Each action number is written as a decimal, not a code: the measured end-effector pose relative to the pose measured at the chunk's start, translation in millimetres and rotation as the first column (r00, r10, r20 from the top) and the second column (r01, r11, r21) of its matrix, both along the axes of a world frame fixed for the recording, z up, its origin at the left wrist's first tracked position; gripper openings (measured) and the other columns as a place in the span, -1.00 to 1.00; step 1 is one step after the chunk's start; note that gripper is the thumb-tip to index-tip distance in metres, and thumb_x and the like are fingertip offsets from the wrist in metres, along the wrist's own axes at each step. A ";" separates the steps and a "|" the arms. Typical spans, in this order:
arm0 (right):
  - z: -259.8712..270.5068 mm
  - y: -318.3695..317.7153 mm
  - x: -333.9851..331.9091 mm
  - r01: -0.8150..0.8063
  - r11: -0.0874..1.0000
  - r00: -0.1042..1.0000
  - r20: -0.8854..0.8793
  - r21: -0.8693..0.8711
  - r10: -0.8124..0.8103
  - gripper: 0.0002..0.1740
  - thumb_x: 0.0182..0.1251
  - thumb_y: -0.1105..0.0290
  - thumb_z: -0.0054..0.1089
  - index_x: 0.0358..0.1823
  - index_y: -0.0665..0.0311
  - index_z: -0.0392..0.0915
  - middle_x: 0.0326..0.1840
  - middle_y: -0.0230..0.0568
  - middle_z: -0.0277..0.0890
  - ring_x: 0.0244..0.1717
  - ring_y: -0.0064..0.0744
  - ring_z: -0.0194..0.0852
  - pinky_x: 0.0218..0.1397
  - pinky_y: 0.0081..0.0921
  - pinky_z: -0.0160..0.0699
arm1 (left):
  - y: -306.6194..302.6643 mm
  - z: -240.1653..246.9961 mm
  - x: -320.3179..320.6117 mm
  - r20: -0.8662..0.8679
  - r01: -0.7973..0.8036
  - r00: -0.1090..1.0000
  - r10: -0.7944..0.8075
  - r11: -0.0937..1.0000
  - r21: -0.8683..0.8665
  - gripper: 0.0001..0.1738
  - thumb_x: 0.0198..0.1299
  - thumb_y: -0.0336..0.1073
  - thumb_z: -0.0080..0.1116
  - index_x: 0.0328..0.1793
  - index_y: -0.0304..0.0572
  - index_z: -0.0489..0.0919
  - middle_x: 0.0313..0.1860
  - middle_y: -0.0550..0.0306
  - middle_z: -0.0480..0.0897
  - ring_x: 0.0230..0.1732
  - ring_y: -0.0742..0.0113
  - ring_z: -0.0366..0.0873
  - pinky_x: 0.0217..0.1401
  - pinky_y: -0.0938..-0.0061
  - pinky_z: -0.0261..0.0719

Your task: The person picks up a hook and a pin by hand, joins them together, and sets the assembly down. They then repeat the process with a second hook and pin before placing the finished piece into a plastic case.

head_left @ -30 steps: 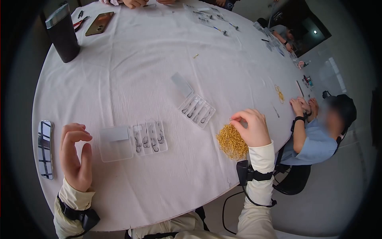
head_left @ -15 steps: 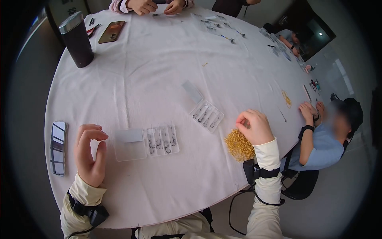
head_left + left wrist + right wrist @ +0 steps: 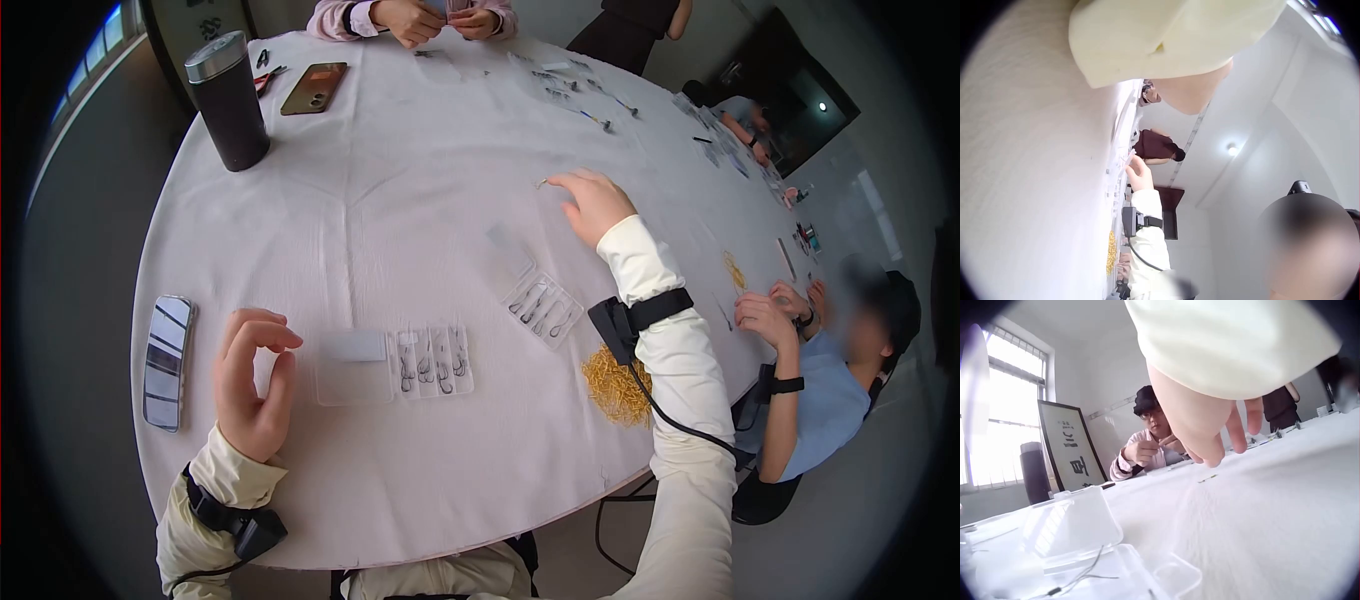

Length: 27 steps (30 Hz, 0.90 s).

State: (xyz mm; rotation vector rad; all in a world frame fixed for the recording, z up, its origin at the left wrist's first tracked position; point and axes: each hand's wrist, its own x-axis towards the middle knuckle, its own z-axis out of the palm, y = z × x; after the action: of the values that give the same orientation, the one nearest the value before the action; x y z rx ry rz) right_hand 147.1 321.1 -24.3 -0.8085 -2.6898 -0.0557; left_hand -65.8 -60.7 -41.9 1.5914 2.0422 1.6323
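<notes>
My right hand (image 3: pixel 600 207) reaches over the cloth with fingers extended, its fingertips close beside a small gold piece (image 3: pixel 541 183). In the right wrist view that gold piece (image 3: pixel 1208 478) lies on the cloth just below the fingertips. My left hand (image 3: pixel 254 390) stays at the left with loosely bent fingers and nothing in it. Beside it lies an open clear plastic box (image 3: pixel 393 388) with dark fish hooks in its compartments. A second open hook box (image 3: pixel 546 312) sits to the right, nearer the pile of small gold pieces (image 3: pixel 615 388), which my right sleeve partly overlaps.
A phone (image 3: pixel 168 365) lies at the left edge. Farther back are a dark tumbler (image 3: pixel 232 110), a brown phone (image 3: pixel 314 88) and red-handled pliers (image 3: pixel 268 78). Other people sit around the table; yellow loops (image 3: pixel 735 270) lie by the one at right.
My right hand has left the gold pile and moved forward across the table to the lone gold piece. The left hand keeps its pose, while the head view has shifted.
</notes>
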 end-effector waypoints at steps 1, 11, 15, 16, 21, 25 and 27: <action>-6.7 9.7 -14.6 -0.068 0.996 0.997 0.027 0.052 0.067 -0.85 0.17 0.43 0.21 -0.21 0.19 0.60 -0.11 -0.22 0.62 -0.06 -0.13 0.56 -0.02 -0.27 0.54 | -1.0 -0.2 -1.3 -0.012 0.001 1.000 -0.001 1.000 0.003 -0.80 -0.05 -0.66 -0.05 -0.27 -0.36 0.48 -0.20 -0.06 0.49 -0.23 0.21 0.45 -0.11 0.48 0.43; 8.0 11.0 -29.0 0.022 0.986 0.991 0.131 -0.165 0.000 -0.96 0.19 0.46 0.14 -0.33 0.23 0.52 -0.27 -0.20 0.60 -0.26 -0.11 0.58 -0.16 -0.26 0.52 | -2.6 5.0 -1.3 0.017 0.035 0.999 -0.034 0.996 -0.086 -0.81 0.02 -0.66 -0.08 -0.25 -0.34 0.46 -0.20 -0.01 0.44 -0.17 0.25 0.43 0.03 0.47 0.38; 67.4 -77.1 -9.3 -0.203 0.926 0.979 -0.091 -0.319 0.183 -0.91 0.17 0.55 0.18 -0.27 0.30 0.57 -0.37 -0.30 0.53 -0.40 -0.46 0.48 -0.33 -0.57 0.42 | -3.3 4.2 -2.5 0.053 0.108 0.993 -0.105 0.992 -0.058 -0.80 0.06 -0.65 -0.10 -0.18 -0.34 0.45 -0.17 0.01 0.44 -0.18 0.29 0.44 -0.03 0.50 0.42; 80.2 -106.3 -1.8 -0.289 0.898 0.957 -0.109 -0.332 0.268 -0.94 0.18 0.54 0.18 -0.31 0.32 0.57 -0.37 -0.28 0.52 -0.42 -0.42 0.49 -0.33 -0.56 0.44 | -4.3 7.9 1.6 0.055 0.107 0.993 -0.103 0.992 -0.063 -0.80 0.06 -0.65 -0.10 -0.18 -0.34 0.45 -0.17 0.01 0.44 -0.18 0.29 0.44 -0.03 0.50 0.42; 66.3 -225.1 10.5 -0.694 0.667 0.720 -0.259 -0.273 0.644 -0.88 0.07 0.55 0.24 -0.37 0.32 0.48 -0.48 -0.32 0.31 -0.50 -0.44 0.37 -0.40 -0.53 0.35 | -4.7 39.4 51.2 0.626 0.508 0.699 -0.347 0.856 -0.093 -0.88 0.22 -0.50 0.13 -0.13 -0.35 0.50 -0.22 0.06 0.59 -0.31 0.39 0.59 -0.23 0.55 0.55; 25.0 -250.4 4.7 -0.747 0.629 0.655 -0.396 -0.214 0.644 -0.83 0.01 0.56 0.23 -0.41 0.28 0.40 -0.52 -0.34 0.22 -0.51 -0.45 0.33 -0.40 -0.52 0.32 | -11.0 30.9 55.9 0.666 0.675 0.625 -0.407 0.710 -0.199 -0.84 0.23 -0.46 0.20 -0.11 -0.35 0.50 -0.27 0.09 0.64 -0.33 0.41 0.61 -0.27 0.54 0.57; 15.3 -244.9 3.6 -0.774 0.563 0.632 -0.412 -0.290 0.657 -0.69 -0.04 0.61 0.42 -0.33 0.28 0.42 -0.39 -0.30 0.46 -0.45 -0.36 0.45 -0.39 -0.48 0.35 | -10.9 21.7 52.9 0.733 0.641 0.595 -0.329 0.744 -0.186 -0.86 0.22 -0.50 0.20 -0.11 -0.32 0.52 -0.35 0.14 0.65 -0.37 0.41 0.61 -0.28 0.55 0.58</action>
State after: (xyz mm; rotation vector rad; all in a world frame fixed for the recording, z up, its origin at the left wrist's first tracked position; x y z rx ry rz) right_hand 150.6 76.2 -9.0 0.2727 -2.5696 0.8372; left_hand -12.9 -71.6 -20.3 1.0482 1.2749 1.1549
